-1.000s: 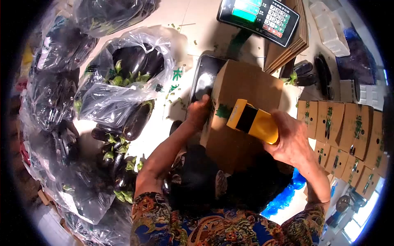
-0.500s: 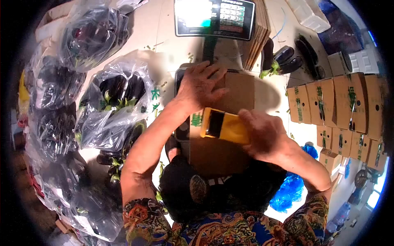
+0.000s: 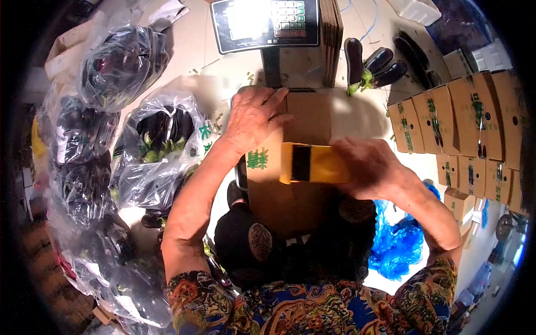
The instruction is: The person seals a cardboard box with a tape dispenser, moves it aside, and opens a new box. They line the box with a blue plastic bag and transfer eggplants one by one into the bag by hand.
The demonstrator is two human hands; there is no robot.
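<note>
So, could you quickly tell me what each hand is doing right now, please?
Left hand: open, palm flat on the cardboard box.
Right hand: closed in a grip on the yellow tape dispenser.

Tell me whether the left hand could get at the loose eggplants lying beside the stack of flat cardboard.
Probably yes: the left hand lies flat on the box, and only bare floor lies between the box and the eggplants, though it is a stretch.
</note>
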